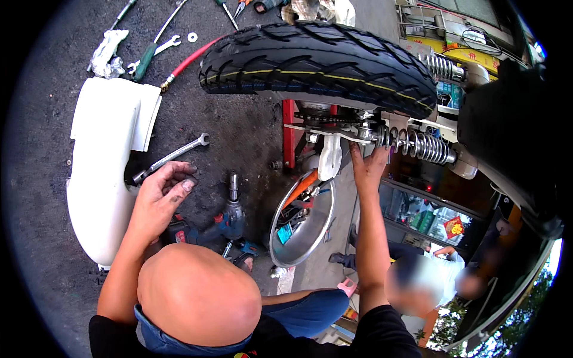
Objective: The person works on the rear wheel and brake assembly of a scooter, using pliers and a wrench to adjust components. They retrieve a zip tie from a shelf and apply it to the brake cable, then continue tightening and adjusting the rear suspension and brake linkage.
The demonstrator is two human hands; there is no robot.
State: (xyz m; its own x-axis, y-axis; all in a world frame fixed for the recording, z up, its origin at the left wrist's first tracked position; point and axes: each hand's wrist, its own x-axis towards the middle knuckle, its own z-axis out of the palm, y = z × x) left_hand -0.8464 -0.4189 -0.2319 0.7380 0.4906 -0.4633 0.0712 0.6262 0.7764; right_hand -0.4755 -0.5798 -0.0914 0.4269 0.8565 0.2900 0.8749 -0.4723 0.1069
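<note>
Fingers loosely bent and thumb apart, my left hand is beside a wrench on the dark ground and shows nothing in its grip. My right hand reaches up to the lower end of a coil-spring shock absorber, by a metal bracket. Its fingertips go in behind the metal parts, so what they grip is hidden. Above it is a scooter's black tyre with a yellow line around the tread. A white curved body panel lies to the left of my left hand.
A metal bowl with tools and an orange-handled item stands between my arms. Close to my knee are a power tool and a socket. Screwdrivers, another wrench, a washer and a red hose lie farther off. A person is at the right.
</note>
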